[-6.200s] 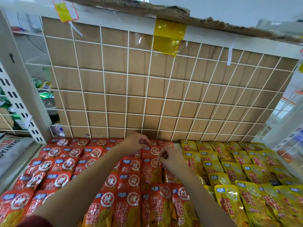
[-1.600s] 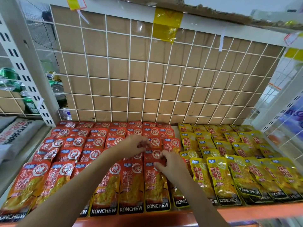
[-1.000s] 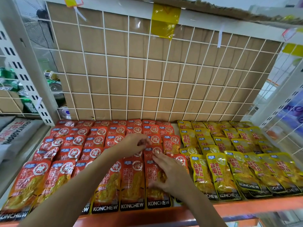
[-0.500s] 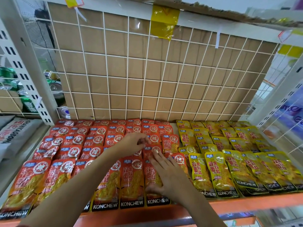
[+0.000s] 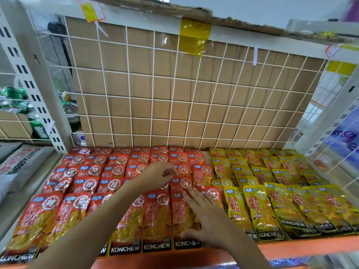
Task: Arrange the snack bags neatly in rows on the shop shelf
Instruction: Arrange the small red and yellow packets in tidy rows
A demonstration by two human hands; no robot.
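Red foil snack bags (image 5: 155,216) cover the left and middle of the shelf, and yellow foil snack bags (image 5: 260,208) of the same shape fill the right. Both lie flat in overlapping rows. Their long axes run front to back, with the black KONCHEW bands toward the front edge and the tops toward the rear.

They rest on a shop shelf with an orange front lip (image 5: 291,249). It is backed by a white wire grid (image 5: 174,94) over brown cardboard, with a strip of yellow tape (image 5: 194,35) at the top. Green drink cans (image 5: 37,127) stand in the bay to the left.

The right hand (image 5: 206,220) lies palm down with fingers straight and spread, pressing a front-row red bag (image 5: 178,210) near the boundary with the yellow ones. The left hand (image 5: 159,173) hovers over the row behind with fingers curled. Whether it pinches a bag cannot be told.

A second and a half ago the right hand's fingers were bent over that bag. Now they are flattened on it, while the left hand has stayed in place.
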